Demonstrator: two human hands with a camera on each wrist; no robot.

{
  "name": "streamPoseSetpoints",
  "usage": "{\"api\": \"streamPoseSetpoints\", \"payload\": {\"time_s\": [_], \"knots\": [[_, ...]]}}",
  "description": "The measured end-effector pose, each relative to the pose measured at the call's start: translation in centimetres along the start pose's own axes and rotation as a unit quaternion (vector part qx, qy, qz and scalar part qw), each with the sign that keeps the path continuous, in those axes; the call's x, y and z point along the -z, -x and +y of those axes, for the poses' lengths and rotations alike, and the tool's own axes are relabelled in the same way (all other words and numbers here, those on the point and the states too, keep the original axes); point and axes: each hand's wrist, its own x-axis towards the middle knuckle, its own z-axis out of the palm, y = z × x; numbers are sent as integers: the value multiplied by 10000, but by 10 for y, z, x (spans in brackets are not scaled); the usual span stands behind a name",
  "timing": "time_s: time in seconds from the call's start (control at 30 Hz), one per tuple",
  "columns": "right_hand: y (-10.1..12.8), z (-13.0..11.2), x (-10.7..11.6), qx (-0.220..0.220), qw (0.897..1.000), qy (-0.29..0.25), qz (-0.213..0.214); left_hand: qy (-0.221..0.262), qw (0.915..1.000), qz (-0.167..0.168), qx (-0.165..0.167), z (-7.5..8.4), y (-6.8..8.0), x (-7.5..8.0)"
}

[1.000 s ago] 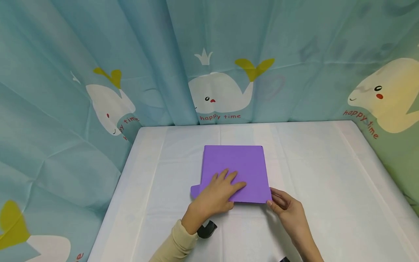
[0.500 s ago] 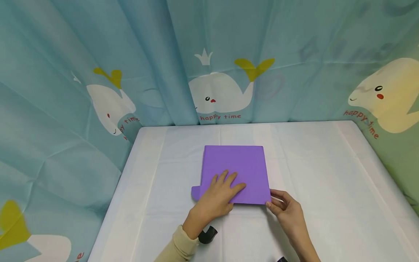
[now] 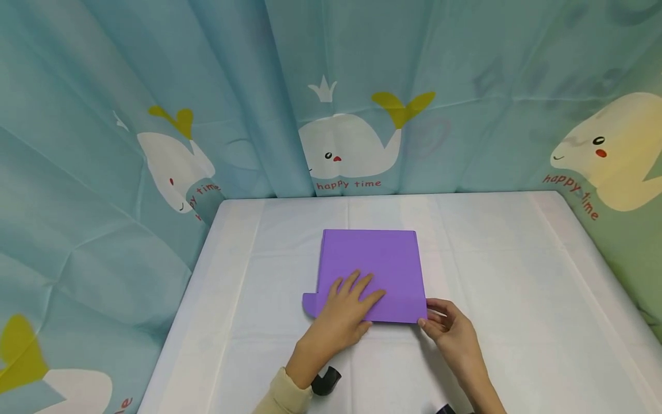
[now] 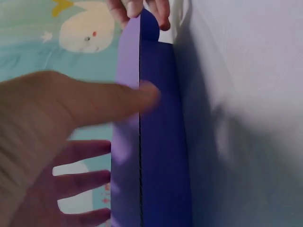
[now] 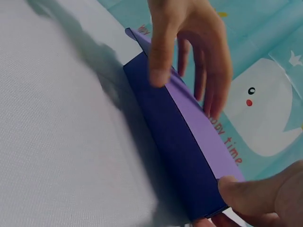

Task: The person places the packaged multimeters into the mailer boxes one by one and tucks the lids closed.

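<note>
Now a flat purple cardboard box (image 3: 369, 270) lies near the middle of a desk covered with a white cloth (image 3: 517, 276), a little toward the person's side. It has a small rounded tab at its near left corner. From the two wrist views the box shows a light purple top face and a darker purple side wall that faces the person.

The left hand (image 3: 347, 310) rests flat on the top of the box, at the near left part. Its fingers are spread and almost straight, so the hand is open and only presses down; the thumb lies at the near edge of the top. The wrist has a beige sleeve (image 3: 281, 397), and a small black object (image 3: 326, 380) is seen just under it, too hidden to tell what it is.

The right hand (image 3: 449, 328) is at the near right corner of the box. Its thumb and fingertips are curled around this corner and pinch it, the thumb on the dark side wall (image 5: 182, 151).

Behind the desk and on both sides hangs a light blue curtain with white whales (image 3: 341, 146) and the words "happy time".
</note>
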Motion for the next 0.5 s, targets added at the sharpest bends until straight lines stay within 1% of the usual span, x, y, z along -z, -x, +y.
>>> {"api": "streamPoseSetpoints", "payload": {"time_s": [0.03, 0.1, 0.13, 0.17, 0.2, 0.27, 0.33, 0.4, 0.43, 0.47, 0.5], "knots": [[1, 0, 1, -13, 10000, 48, -28, 160, 9997, 98, 153, -1, 3, 1], [2, 0, 2, -51, 9999, 99, -86, 457, 9963, 472, 547, -3, 11, 2], [2, 0, 2, -64, 9999, 104, -106, 618, 9924, 701, 801, -3, 16, 3], [3, 0, 3, -72, 9998, 116, -120, 807, 9863, 941, 1088, -4, 20, 4], [3, -1, 3, -73, 9998, 125, -136, 984, 9783, 1182, 1386, -5, 24, 5], [3, -3, 3, -60, 9998, 123, -162, 1334, 9582, 1548, 2000, -5, 32, 7], [2, -5, 3, -13, 9998, 125, -171, 1682, 9348, 1752, 2592, -5, 39, 9], [1, -7, 4, 45, 9997, 141, -171, 1935, 9136, 1854, 3058, -5, 44, 10], [0, -8, 3, 73, 9997, 134, -163, 2003, 9055, 1868, 3241, -5, 46, 10], [0, -9, 3, 97, 9997, 138, -158, 2035, 8996, 1878, 3377, -5, 47, 9], [-1, -10, 3, 119, 9997, 136, -151, 2029, 8955, 1884, 3486, -5, 48, 9]]}}
